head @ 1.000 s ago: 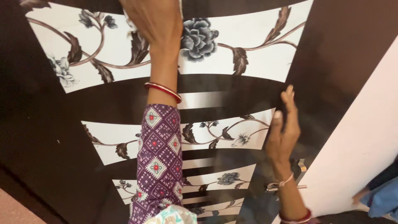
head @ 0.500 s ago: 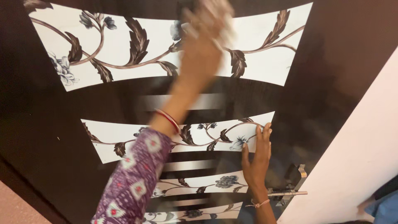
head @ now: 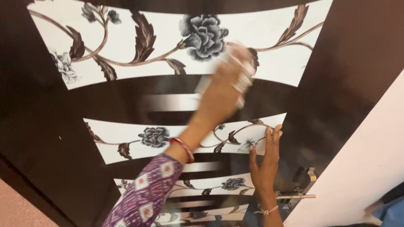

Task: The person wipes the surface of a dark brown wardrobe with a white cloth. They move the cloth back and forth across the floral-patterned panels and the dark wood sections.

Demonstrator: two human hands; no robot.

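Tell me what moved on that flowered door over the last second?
The left hand, with a pale cloth, swept right across the top flower panel. The right hand slid slightly left along the door. The metal latch stayed put.

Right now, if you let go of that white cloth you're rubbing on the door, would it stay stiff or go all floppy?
Probably floppy: the white cloth looks bunched up under the left hand, as soft fabric does. It seems light too, since a few fingers press it against the door. On that shiny surface it likely slides easily. The blur hides its details.
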